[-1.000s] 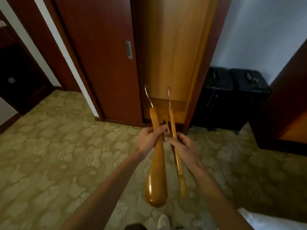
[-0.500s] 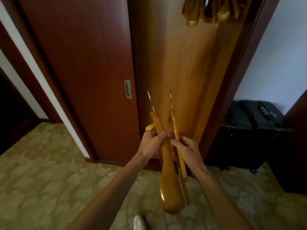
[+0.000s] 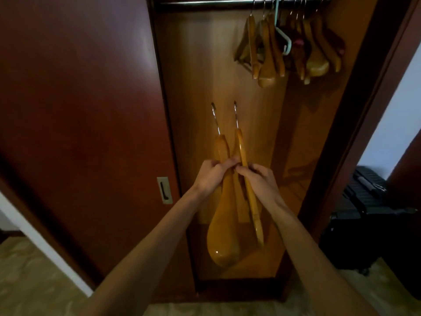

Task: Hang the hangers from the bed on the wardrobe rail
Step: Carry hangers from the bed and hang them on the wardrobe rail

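Note:
My left hand point(image 3: 211, 175) grips a broad-shouldered wooden hanger point(image 3: 224, 236), held edge-on with its metal hook pointing up. Beside it my right hand point(image 3: 259, 179) grips a thin wooden hanger point(image 3: 251, 201), also upright. Both hangers are held in front of the open wardrobe, well below the metal rail point(image 3: 205, 1) at the top. Several wooden hangers point(image 3: 268, 55) and a pale plastic one point(image 3: 283, 39) hang on the right part of the rail.
The dark red sliding door point(image 3: 79, 110) with a recessed handle point(image 3: 164, 190) covers the wardrobe's left side. A black suitcase point(image 3: 364, 201) stands on the right by the wall. Patterned carpet point(image 3: 34, 281) covers the floor.
The view has tilted up and come closer to the wardrobe, so the rail and hanging hangers now show. Both hands have raised their hangers higher in front of the opening.

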Demonstrator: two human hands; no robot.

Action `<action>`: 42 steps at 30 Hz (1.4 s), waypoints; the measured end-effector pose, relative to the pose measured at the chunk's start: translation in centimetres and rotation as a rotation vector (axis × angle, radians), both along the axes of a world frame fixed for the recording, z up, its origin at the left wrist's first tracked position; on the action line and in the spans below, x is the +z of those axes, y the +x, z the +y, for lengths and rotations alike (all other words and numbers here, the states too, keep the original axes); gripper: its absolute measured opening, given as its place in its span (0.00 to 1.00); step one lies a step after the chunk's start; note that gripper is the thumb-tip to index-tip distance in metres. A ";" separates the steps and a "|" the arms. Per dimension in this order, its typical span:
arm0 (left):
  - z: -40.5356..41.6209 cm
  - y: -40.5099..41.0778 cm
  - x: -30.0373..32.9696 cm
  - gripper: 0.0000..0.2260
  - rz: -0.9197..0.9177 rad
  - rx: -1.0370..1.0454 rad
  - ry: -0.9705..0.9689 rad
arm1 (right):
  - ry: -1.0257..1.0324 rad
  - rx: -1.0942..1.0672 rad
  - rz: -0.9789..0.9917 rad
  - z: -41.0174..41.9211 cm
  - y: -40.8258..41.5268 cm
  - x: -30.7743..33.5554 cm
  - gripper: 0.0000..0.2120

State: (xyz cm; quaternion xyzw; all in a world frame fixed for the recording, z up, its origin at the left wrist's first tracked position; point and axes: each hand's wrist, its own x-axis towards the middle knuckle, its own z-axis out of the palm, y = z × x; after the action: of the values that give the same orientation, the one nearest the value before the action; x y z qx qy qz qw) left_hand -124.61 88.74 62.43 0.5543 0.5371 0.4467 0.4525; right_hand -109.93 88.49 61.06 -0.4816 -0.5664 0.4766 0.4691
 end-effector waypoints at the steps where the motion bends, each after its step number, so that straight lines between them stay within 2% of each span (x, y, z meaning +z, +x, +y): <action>1: 1.7 -0.3 0.9 0.23 0.008 -0.001 0.024 | 0.015 -0.010 0.004 1.6 -0.3 1.0 0.05; 4: 7.5 -0.9 4.3 0.24 0.042 0.007 0.076 | 0.064 -0.045 0.022 7.3 -1.3 3.9 0.08; 12: 20.4 -2.0 13.4 0.16 0.063 0.107 0.196 | 0.216 -0.047 0.136 21.4 -4.2 11.9 0.07; 16: 25.7 -2.4 16.9 0.17 0.004 0.155 0.235 | 0.309 -0.037 0.189 26.7 -5.0 15.4 0.07; 20: 29.7 -2.6 19.6 0.17 0.052 0.166 0.304 | 0.383 -0.015 0.235 31.1 -5.5 17.7 0.04; 26: 33.5 -2.6 22.3 0.18 0.110 0.072 0.353 | 0.436 0.004 0.267 34.9 -4.9 19.7 0.13; 30: 36.1 -2.2 23.5 0.18 0.109 -0.042 0.330 | 0.434 -0.017 0.295 36.3 -4.1 20.5 0.11; 39: 41.6 -0.3 23.8 0.19 0.099 -0.071 0.301 | 0.318 -0.044 0.294 39.3 -2.4 21.3 0.16; 42: 42.6 0.1 22.9 0.19 0.127 -0.059 0.293 | 0.282 -0.061 0.317 39.5 -1.9 20.7 0.11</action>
State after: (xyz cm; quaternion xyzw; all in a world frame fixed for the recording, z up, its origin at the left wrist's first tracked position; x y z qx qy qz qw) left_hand -124.49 131.30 85.37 0.6570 0.4774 0.4709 0.3446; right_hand -111.80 128.01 81.71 -0.3471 -0.5316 0.4481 0.6294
